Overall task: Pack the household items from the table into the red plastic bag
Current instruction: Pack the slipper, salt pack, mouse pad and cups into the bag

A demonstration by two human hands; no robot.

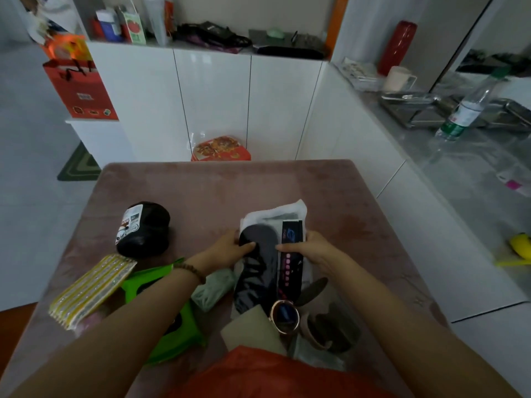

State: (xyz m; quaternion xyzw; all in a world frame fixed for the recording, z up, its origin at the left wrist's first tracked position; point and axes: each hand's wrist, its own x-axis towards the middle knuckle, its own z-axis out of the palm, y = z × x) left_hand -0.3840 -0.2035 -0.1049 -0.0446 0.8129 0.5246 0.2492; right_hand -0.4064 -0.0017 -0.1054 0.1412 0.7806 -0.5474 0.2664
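On the pink table (218,191) both hands grip a clear packet of black insoles (263,254) with a dark label strip. My left hand (230,247) holds its left edge and my right hand (309,249) holds its right edge. The red plastic bag (258,372) lies crumpled at the near edge, below my arms. A black roll with a white label (143,229) stands at the left. A yellow striped packet (92,288) and a green pack (161,305) lie under my left forearm. A pale green pouch (211,288) lies next to the insoles.
A round rose-gold mirror (284,314), a beige card (250,326) and dark items in clear wrap (330,326) lie near the bag. White cabinets stand behind the table. A grey counter at the right holds a plastic bottle (465,110) and metal trays (416,110).
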